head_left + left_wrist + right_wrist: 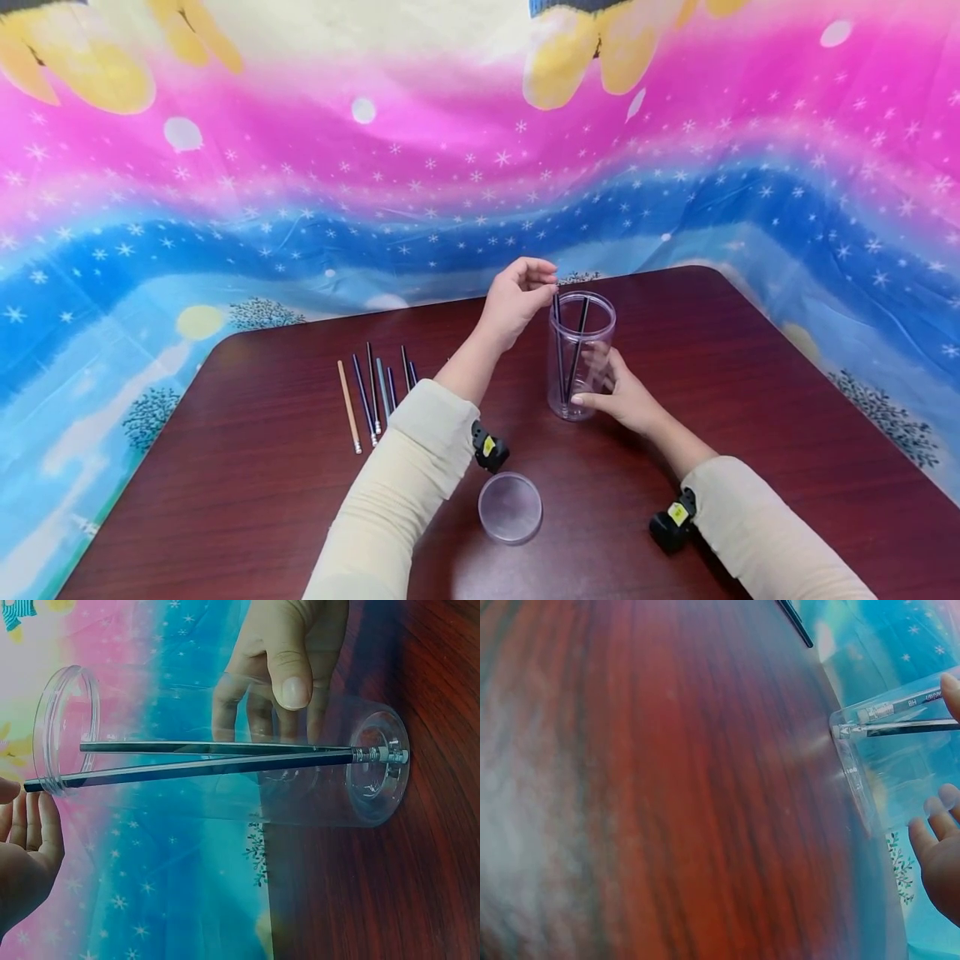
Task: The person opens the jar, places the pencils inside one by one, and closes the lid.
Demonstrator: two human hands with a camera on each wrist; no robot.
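The right hand (622, 396) had its fingers wrapped round the clear jar (225, 796) on the table (247, 467). One dark pencil (202, 768) leaned inside, its top at the left hand (516, 302); whether those fingers pinched it could not be told.

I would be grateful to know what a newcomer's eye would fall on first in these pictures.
Probably the vivid pink and blue backdrop behind the dark red table. Next would come the clear jar right of centre on the table, with two dark pencils inside, the left hand at its rim and the right hand gripping its side. Loose pencils lie on the table's left part.
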